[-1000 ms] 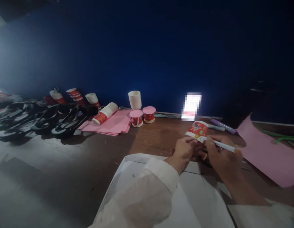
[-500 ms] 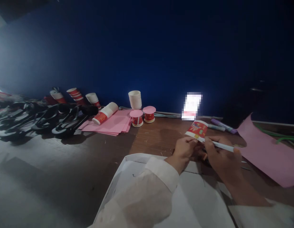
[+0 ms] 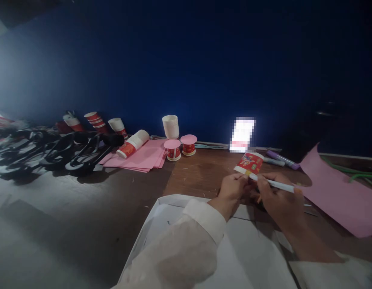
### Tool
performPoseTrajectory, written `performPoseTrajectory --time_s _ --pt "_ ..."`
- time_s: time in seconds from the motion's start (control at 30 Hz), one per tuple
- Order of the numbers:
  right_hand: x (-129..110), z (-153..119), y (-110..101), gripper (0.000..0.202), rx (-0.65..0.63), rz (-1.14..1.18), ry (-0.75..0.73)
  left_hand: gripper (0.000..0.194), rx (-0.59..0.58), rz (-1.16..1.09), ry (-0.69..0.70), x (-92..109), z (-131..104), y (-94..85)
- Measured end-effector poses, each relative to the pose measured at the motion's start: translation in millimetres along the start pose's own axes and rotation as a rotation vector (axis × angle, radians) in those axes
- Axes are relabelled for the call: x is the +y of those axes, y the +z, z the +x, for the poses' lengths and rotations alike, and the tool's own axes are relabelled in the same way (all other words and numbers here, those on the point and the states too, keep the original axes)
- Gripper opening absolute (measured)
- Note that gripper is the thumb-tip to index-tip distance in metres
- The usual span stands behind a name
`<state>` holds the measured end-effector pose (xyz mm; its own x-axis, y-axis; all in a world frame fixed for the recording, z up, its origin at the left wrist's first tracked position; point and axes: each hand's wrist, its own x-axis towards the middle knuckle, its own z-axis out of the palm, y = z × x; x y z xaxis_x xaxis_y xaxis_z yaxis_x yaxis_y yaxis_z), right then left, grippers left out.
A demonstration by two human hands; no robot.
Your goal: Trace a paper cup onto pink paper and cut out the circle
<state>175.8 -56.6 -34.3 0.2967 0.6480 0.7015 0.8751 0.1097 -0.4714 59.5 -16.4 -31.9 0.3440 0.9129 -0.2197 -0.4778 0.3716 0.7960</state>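
My left hand (image 3: 234,188) pinches the near edge of a red and white paper cup (image 3: 249,162), which is tilted above the brown table. In my right hand (image 3: 277,196) is a white pen (image 3: 280,185), held at a slant with its left end against the cup's near white rim, close to a small yellow patch. Both hands are close together over the far edge of a white box lid or tray (image 3: 173,197). What lies beneath the fingers is dark and hard to make out.
Pink sheets (image 3: 137,158) with a lying cup stand left; a cut pink sheet (image 3: 339,196) is right. Two small red cups with pink discs (image 3: 172,144) stand before a white cup (image 3: 170,126). Purple marker (image 3: 282,159), bright screen (image 3: 242,134) and black straps (image 3: 83,156) lie around.
The pen's left end has shifted slightly left along the cup's rim, with my right hand. The cup has tilted a little; my left hand keeps its hold.
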Motion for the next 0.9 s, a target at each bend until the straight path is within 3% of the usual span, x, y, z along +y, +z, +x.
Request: performPoseTrajectory --time_s 0.9 --pt "2.3 -0.3 1.1 0.023 0.059 -0.013 0.001 0.021 0.059 -0.133 -0.061 2.9 -0.8 7.8"
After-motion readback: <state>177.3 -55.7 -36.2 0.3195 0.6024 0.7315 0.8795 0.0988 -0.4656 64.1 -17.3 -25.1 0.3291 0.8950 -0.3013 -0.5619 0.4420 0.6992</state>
